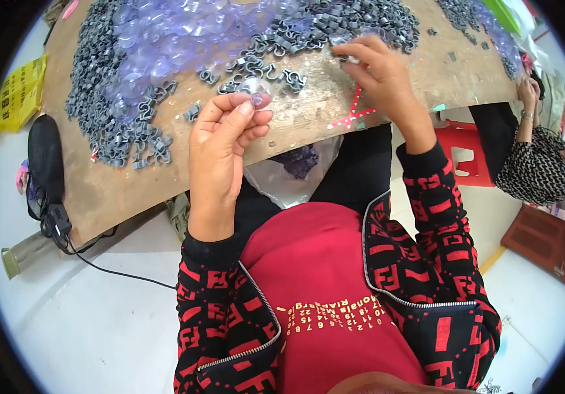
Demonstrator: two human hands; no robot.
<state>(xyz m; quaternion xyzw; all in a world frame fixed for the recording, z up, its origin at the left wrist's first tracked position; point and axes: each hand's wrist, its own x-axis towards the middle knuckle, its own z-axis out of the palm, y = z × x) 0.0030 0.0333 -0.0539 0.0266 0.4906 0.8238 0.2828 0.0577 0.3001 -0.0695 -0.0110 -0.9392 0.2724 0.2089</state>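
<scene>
My left hand (220, 128) is closed, pinching a clear suction cup (256, 86) between thumb and fingers just above the near part of the table. To the right, my right hand (382, 75) is bent in a pinch at the edge of the heap of grey plastic clips (335, 29). A small grey clip (346, 59) shows at its fingertips, slightly blurred and partly covered. Several loose grey clips (292, 80) lie between the hands. Beyond my left hand spreads a large pile of clear, violet-tinted suction cups (171, 46).
More grey clips (88, 92) line the left of the wooden table (108, 190). A yellow bag (20, 95) and a black pouch with a cable (46, 157) are at left. A plastic bag (295, 180) hangs below the edge. At right are a red stool (463, 154) and another person (538, 164).
</scene>
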